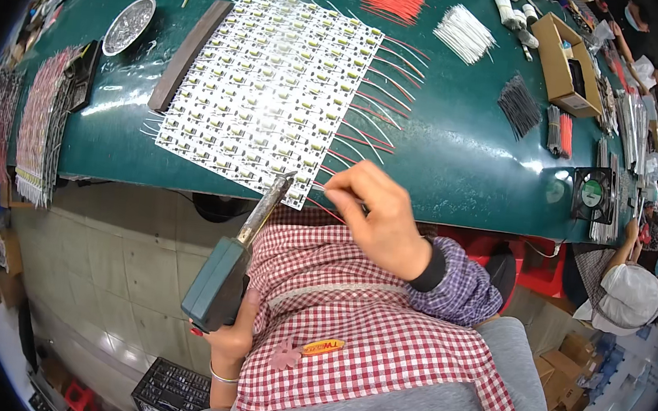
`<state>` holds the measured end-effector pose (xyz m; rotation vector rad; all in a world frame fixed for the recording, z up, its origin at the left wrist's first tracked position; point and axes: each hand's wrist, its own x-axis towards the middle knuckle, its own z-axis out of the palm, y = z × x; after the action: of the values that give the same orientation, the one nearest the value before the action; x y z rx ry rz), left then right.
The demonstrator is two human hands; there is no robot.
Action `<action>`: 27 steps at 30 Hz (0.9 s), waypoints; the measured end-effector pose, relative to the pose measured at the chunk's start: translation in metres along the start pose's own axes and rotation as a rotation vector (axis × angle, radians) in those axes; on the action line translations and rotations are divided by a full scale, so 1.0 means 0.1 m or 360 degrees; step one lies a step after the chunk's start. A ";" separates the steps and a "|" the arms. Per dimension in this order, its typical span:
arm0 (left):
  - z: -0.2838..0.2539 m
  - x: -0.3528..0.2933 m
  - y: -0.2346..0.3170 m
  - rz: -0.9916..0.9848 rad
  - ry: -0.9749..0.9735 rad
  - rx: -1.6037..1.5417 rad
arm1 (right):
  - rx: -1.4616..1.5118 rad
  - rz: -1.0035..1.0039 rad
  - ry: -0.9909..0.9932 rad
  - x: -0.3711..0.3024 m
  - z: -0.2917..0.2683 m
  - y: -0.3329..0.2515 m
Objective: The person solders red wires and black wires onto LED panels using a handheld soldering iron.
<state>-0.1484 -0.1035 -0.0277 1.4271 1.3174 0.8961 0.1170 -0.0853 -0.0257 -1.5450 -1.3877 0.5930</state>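
Bright overhead light throws white glare across the glossy green surface (460, 163) and washes out the middle of the LED strip panel (270, 81). Fisheye bending curves straight edges, and the rim falls to black, soft corners.

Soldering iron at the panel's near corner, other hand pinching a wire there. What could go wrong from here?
1. The right hand pinches a red wire close beside the iron tip; fingers could get burned.
2. The LED panel overhangs the table edge at that corner, so pressure may flex or shift it.
3. The left hand grips the iron far back at the handle, so the tip could wander onto neighbouring pads.
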 end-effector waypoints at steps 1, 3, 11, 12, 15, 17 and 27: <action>-0.01 -0.02 0.04 -0.0132 0.0031 -0.0011 | 0.0047 0.0099 -0.0032 -0.06 0.07 -0.02; -0.03 -0.06 0.00 -0.0147 0.0039 -0.0011 | 0.0025 0.0064 -0.0026 -0.12 0.19 0.03; -0.07 -0.19 -0.04 -0.0198 0.0054 0.0017 | -0.0244 -0.0112 0.0042 -0.19 0.30 0.12; -0.08 -0.22 -0.08 -0.0208 0.0051 0.0056 | -0.0285 -0.0146 0.0051 -0.19 0.31 0.13; -0.06 -0.21 -0.08 -0.0161 0.0058 0.0131 | -0.0318 -0.0160 0.0074 -0.19 0.34 0.13; -0.03 -0.19 -0.06 -0.0095 0.0062 0.0161 | -0.0335 -0.0187 0.0093 -0.18 0.33 0.13; -0.11 -0.23 -0.15 0.0230 -0.0086 0.0471 | -0.0374 -0.0219 0.0087 -0.20 0.35 0.15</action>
<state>-0.1665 -0.1254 -0.0369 1.7816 1.3604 0.7715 0.0899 -0.0914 -0.0589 -1.6198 -1.5504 0.3100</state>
